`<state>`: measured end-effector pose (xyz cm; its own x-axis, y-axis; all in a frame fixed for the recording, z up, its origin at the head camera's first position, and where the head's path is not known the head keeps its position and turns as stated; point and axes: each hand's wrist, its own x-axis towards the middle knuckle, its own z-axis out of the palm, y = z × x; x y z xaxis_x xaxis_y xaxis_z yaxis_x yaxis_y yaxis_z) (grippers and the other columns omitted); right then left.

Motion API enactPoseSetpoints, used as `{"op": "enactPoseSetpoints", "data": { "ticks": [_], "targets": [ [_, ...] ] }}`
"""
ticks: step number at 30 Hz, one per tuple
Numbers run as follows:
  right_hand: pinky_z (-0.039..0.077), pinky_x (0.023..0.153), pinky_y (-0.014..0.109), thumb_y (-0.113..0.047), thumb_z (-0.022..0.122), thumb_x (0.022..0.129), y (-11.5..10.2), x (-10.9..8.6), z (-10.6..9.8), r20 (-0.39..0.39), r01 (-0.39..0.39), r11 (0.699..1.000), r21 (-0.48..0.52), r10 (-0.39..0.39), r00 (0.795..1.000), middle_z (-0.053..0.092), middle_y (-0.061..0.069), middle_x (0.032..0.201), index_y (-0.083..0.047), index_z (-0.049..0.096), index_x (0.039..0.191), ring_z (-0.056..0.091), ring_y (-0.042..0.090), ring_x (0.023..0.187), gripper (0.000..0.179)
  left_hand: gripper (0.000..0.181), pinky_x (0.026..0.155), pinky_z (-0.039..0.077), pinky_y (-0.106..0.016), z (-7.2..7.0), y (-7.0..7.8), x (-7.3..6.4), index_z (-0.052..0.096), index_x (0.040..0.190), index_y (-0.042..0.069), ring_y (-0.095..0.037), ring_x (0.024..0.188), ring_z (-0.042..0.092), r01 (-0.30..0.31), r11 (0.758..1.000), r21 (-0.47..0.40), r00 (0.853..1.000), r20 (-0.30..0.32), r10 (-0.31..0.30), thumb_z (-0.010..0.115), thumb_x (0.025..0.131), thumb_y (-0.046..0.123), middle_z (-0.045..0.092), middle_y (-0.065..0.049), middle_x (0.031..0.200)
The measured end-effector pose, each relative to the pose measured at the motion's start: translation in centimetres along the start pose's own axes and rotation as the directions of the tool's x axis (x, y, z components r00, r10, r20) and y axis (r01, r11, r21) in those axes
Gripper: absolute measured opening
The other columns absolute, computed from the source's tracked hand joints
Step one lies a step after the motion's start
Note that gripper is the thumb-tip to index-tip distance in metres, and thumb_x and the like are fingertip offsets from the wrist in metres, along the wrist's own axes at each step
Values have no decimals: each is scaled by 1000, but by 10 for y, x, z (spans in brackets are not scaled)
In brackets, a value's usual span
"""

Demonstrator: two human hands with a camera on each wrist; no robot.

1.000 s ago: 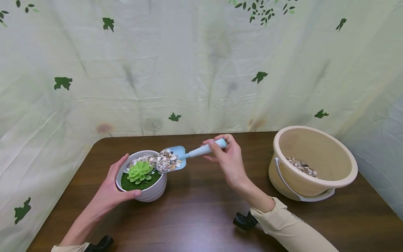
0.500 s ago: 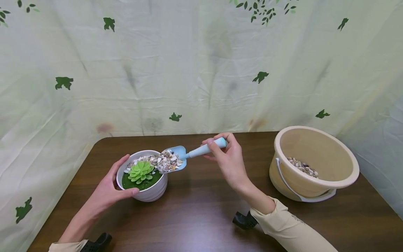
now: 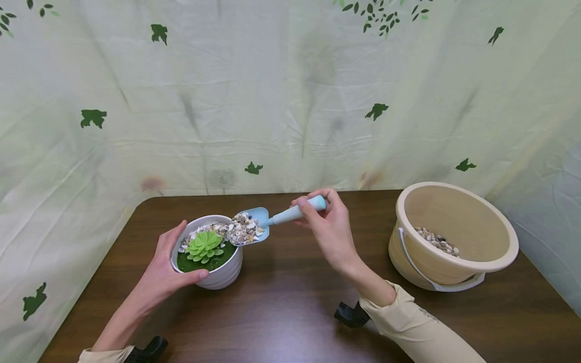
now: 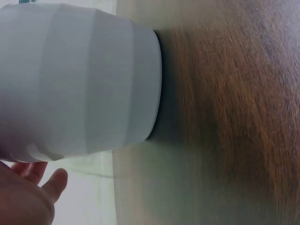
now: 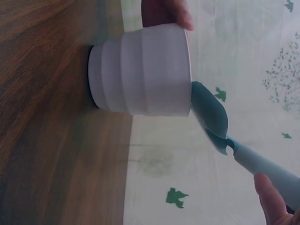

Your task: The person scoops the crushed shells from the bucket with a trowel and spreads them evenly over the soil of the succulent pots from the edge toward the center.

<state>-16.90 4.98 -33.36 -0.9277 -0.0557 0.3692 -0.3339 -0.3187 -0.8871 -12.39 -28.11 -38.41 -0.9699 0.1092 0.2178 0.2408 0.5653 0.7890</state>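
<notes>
In the head view a white ribbed plant pot (image 3: 223, 276) stands on the table, holding a green succulent (image 3: 205, 246), a green base and some pebbles. My left hand (image 3: 165, 267) grips it from the left, thumb on the near side and fingers on the far side. My right hand (image 3: 331, 234) pinches the pale blue handle of a small trowel (image 3: 287, 216). Pebbles (image 3: 245, 229) heap on its blade, whose tip lies at the pot's right rim. The right wrist view shows the blade (image 5: 209, 110) sloping down to the rim (image 5: 190, 70).
A beige bucket (image 3: 426, 269) with a grey handle stands at the right of the brown table (image 3: 281, 307), with pebbles (image 3: 437, 241) at its bottom. Behind the table hangs a pale curtain (image 3: 263, 101) with green leaf prints. A black wrist device (image 3: 351, 315) sits at the right sleeve.
Very little differs. The trowel blade is slightly higher than half a second ago, and its pebble heap looks much the same. Both hands keep their hold on the pot and trowel.
</notes>
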Motion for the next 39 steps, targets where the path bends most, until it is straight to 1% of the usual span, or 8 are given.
{"op": "enactPoseSetpoints", "data": {
  "ticks": [3, 5, 9, 15, 23, 28, 34, 39],
  "targets": [
    [55, 80, 46, -7, 64, 96, -1, 0, 0, 5, 3, 1000, 0, -3, 1000, 63, 29, 105, 2, 49, 105, 61, 46, 105, 20, 113, 93, 25, -15, -1, 1, 0, 16, 159, 19, -34, 132, 26, 3, 1000, -7, 1000, 22, -3, 87, 71, 16, 21, -16, 152],
    [55, 80, 45, -7, 64, 96, -1, 0, 0, 8, 2, 1000, -4, -2, 1000, 63, 28, 105, 2, 49, 105, 61, 45, 105, 20, 112, 93, 25, -14, -3, 1, -1, 14, 159, 24, -32, 134, 24, 24, 998, -59, 998, 55, -21, 85, 74, 13, 17, -14, 156],
    [55, 80, 45, -8, 65, 95, -2, 1, 1, 11, -1, 1000, -20, 1, 1000, 64, 25, 105, 2, 49, 106, 64, 37, 102, 21, 107, 91, 32, -11, -6, 0, -3, 12, 159, 29, -18, 130, 30, 86, 983, -160, 992, 108, -69, 80, 79, 7, 18, -13, 157],
    [55, 80, 45, -7, 65, 95, -2, 0, 2, 9, 13, 1000, -15, -12, 1000, 63, 27, 104, 2, 49, 105, 63, 39, 103, 21, 105, 87, 35, -11, -5, -1, -4, 14, 159, 29, -5, 120, 37, 102, 981, -167, 992, 89, -88, 80, 80, 8, 26, -16, 152],
    [55, 80, 45, -8, 66, 94, -1, 0, 2, 9, 37, 999, -37, -37, 999, 63, 25, 102, 1, 50, 105, 64, 39, 103, 21, 108, 89, 29, -8, 4, 0, -3, 16, 158, 30, -6, 122, 35, 58, 991, -118, 998, 4, -57, 83, 76, 9, 27, -11, 153],
    [54, 80, 47, -7, 66, 94, -2, 0, 2, 9, 45, 998, -47, -45, 999, 64, 24, 102, 1, 50, 105, 65, 37, 101, 21, 110, 90, 27, -10, 6, 1, -2, 17, 158, 26, -20, 126, 33, 31, 997, -76, 999, -15, -33, 85, 73, 11, 28, -11, 150],
    [55, 80, 44, -7, 66, 94, -2, 1, 4, 21, 53, 997, -53, -52, 998, 64, 23, 102, 2, 51, 104, 65, 36, 101, 21, 107, 89, 26, -9, 3, 1, -3, 15, 158, 28, -33, 131, 30, 64, 994, -87, 998, 24, -62, 83, 77, 13, 23, -12, 154],
    [55, 79, 42, -7, 67, 93, -3, 1, 5, 14, 54, 996, -66, -53, 998, 64, 22, 102, 1, 51, 104, 66, 34, 101, 21, 103, 88, 30, -9, 0, 3, -5, 13, 158, 33, -31, 132, 31, 115, 984, -140, 992, 67, -106, 78, 82, 12, 21, -13, 157]
  ]
}}
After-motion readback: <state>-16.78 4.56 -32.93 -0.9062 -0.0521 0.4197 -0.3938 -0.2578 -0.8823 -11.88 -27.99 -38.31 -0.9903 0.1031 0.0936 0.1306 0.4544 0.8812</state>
